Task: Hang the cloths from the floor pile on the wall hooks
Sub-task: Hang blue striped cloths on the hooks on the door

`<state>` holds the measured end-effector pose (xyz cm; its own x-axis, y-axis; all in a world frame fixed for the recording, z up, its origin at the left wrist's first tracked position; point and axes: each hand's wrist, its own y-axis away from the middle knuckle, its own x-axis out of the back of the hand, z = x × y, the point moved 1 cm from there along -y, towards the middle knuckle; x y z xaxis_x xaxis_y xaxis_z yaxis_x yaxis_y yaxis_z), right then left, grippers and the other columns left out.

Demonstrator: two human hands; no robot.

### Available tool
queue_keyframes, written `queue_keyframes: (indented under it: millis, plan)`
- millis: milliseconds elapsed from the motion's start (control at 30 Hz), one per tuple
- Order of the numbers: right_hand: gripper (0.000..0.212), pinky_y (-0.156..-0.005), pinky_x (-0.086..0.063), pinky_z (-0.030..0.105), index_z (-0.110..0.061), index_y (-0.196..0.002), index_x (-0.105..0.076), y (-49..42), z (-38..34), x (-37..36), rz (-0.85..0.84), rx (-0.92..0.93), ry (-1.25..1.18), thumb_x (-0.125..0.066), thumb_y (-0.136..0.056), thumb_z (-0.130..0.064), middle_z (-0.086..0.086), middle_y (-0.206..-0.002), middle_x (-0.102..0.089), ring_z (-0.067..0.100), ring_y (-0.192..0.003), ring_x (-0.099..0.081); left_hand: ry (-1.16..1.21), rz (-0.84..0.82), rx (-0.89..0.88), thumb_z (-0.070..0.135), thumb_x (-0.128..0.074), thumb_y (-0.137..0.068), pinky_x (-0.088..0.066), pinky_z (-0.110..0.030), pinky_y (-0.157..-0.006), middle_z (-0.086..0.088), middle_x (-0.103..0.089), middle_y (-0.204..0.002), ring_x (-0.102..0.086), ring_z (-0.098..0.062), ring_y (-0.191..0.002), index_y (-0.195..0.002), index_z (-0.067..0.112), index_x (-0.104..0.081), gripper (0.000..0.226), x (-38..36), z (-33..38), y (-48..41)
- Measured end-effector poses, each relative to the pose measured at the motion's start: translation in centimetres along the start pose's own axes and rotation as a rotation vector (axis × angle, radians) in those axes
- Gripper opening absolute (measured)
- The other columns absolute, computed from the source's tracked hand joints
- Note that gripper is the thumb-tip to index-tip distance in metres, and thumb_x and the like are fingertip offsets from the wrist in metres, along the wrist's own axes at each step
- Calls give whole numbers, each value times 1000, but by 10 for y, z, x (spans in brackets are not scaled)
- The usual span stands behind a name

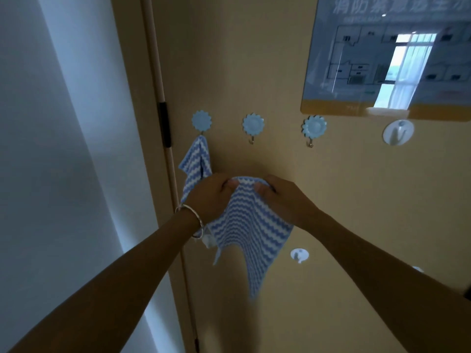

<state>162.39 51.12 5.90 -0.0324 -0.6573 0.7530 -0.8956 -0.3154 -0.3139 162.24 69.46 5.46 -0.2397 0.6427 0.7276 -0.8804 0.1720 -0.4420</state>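
Seen from the head camera, both hands are up near the tan wall. The left hand (211, 197) and the right hand (283, 200) each pinch the top edge of a blue-and-white striped cloth (244, 225), thumbs on its near face. The rest droops toward six o'clock in a loose point.

At ten o'clock from the hands, a second cloth (196, 161) hangs from the left flower hook (201, 121). The middle flower hook (253, 126) is bare at twelve o'clock above the grip, and the right flower hook (314, 128) is at one o'clock.

The striped cloth looks light, limp and slightly fuzzy, so I'd expect it to sag wherever it is unsupported. I'd take hold at a corner or a hanging loop, though I can't make out a loop.
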Motion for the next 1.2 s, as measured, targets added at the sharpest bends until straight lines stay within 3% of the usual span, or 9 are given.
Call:
queue_keyframes:
  millis: [167, 267, 333, 400, 500, 633, 767, 1033, 1200]
  plan:
    - [10, -61, -38, 30, -23, -92, -44, -45, 5, 25, 146, 121, -152, -51, -97, -29, 2, -75, -54, 13, -62, -47, 76, 109, 63, 32, -48, -97, -36, -9, -54, 3, -51, -68, -45, -3, -61, -88, 15, -57, 21, 14, 4, -48]
    - [9, -65, -46, 37, -22, -102, -43, -69, 6, 44, 236, 205, -144, -48, -99, -28, 14, -85, -62, 25, -71, -57, 69, 168, 55, 33, -46, -97, -36, -17, -57, -6, -60, -77, -51, -11, -67, -89, 6, -64, 33, 25, 13, -78]
    - [2, -61, -43, 29, -22, -100, -45, -81, 7, 52, 263, 283, -130, -45, -100, -23, 8, -80, -61, 15, -65, -54, 67, 225, 49, 32, -47, -97, -36, -25, -63, -11, -61, -80, -52, -16, -72, -89, 0, -65, 38, 28, 18, -94]
    - [10, -56, -37, 25, -18, -96, -50, -91, 9, 55, 261, 362, -58, -42, -101, -17, 3, -73, -58, 8, -59, -48, 44, 250, 64, 32, -46, -97, -35, -24, -67, -5, -60, -84, -52, -14, -77, -91, 6, -64, 32, 25, 17, -105]
    - [15, -57, -40, 30, -14, -95, -55, -104, 16, 52, 243, 413, 79, -41, -100, -13, 2, -71, -58, 15, -59, -53, -70, 253, 98, 33, -46, -98, -30, -22, -64, 5, -52, -72, -49, -12, -72, -85, 16, -57, 24, 15, 9, -115]
    - [18, -54, -39, 23, -13, -102, -63, -114, 17, 43, 209, 402, 184, -45, -97, -14, -8, -67, -52, 7, -56, -46, -243, 291, 70, 36, -43, -98, -36, -27, -64, 1, -55, -71, -55, -18, -72, -80, 18, -53, 27, 8, 4, -118]
    - [18, -67, -51, 37, -11, -102, -64, -116, 21, 37, 240, 394, 144, -48, -96, -14, 7, -84, -66, 18, -69, -57, -389, 299, 41, 37, -40, -98, -35, -27, -60, -5, -63, -80, -59, -22, -75, -84, 15, -56, 31, 4, 4, -114]
    - [22, -68, -53, 44, -19, -110, -60, -107, 38, 16, 253, 309, 33, -42, -101, -25, 4, -85, -69, 20, -72, -64, -410, -3, 56, 36, -24, -101, -38, -31, -63, -13, -64, -92, -57, -28, -74, -90, 13, -56, 41, -20, 3, -103]
    - [38, -93, -49, 40, -20, -139, -50, -79, 36, 12, 191, 231, -15, -41, -102, -21, 10, -118, -67, 27, -103, -63, -312, -45, 97, 30, -29, -102, -38, -32, -62, -13, -57, -79, -55, -30, -71, -76, 16, -45, 33, -26, 7, -88]
